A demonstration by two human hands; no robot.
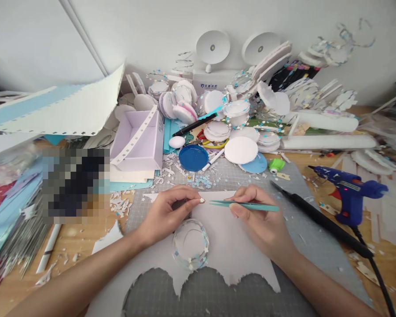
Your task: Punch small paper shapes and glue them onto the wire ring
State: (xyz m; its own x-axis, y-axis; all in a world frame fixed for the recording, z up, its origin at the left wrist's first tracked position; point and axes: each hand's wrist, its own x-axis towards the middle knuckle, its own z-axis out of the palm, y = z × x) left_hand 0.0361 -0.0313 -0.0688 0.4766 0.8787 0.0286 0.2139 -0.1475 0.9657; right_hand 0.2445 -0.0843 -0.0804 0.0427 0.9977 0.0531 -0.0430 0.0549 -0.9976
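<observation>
My left hand [166, 211] is closed in a pinch on a tiny white star-shaped paper piece [202, 200] at its fingertips. My right hand [262, 215] grips teal tweezers [244, 204] whose tips point left toward that piece, a short gap away. Both hands rest over a white paper sheet [231, 251] with a scalloped cut edge, lying on a grey cutting mat [218, 295]. A clear round dome [190, 244] trimmed with small stars sits on the sheet just below my left hand.
A blue hot glue gun [350, 193] and a black rod-like tool [320, 218] lie at the right. Behind the mat are a blue lid [193, 157], a lilac box [140, 141], white foam discs [241, 149], a green punch [276, 165] and paper scraps. Stacked paper sits left.
</observation>
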